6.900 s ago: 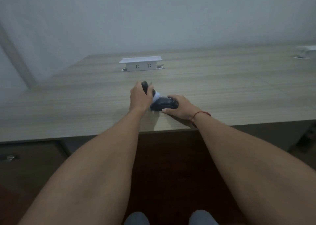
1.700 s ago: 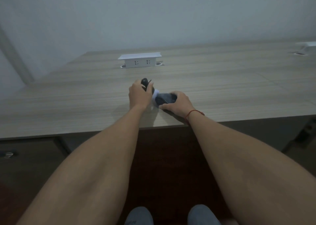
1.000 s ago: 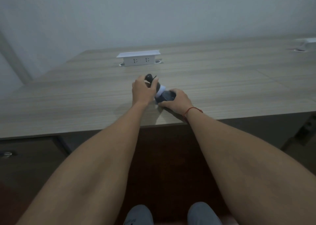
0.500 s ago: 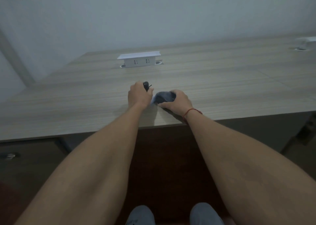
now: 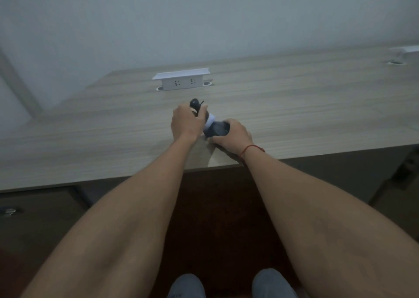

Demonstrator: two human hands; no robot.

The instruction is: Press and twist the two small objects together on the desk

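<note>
Now the left hand (image 5: 187,123) grips a dark tool (image 5: 194,104) with curled fingers, and the right hand (image 5: 233,135) wraps a dark mouse (image 5: 217,129) near the desk (image 5: 317,107) edge.

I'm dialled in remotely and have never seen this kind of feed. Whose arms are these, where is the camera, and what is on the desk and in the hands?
There is no machine here: a person works with two bare hands, and the single wide-angle camera sits on their head, looking forward and down. That is why both forearms run up from the bottom of the picture and two grey shoe tips show at the lower edge.

The left hand grips a small dark object whose rounded end sticks out past the fingers. The right hand, with a red string round its wrist, holds a dark rounded object on the wooden desk. Between the hands a white piece shows; what it is, or what the dark objects are, is too blurred to tell.

Farther back, a white socket box stands up from the desk, and a second white fitting sits at the far right.
</note>
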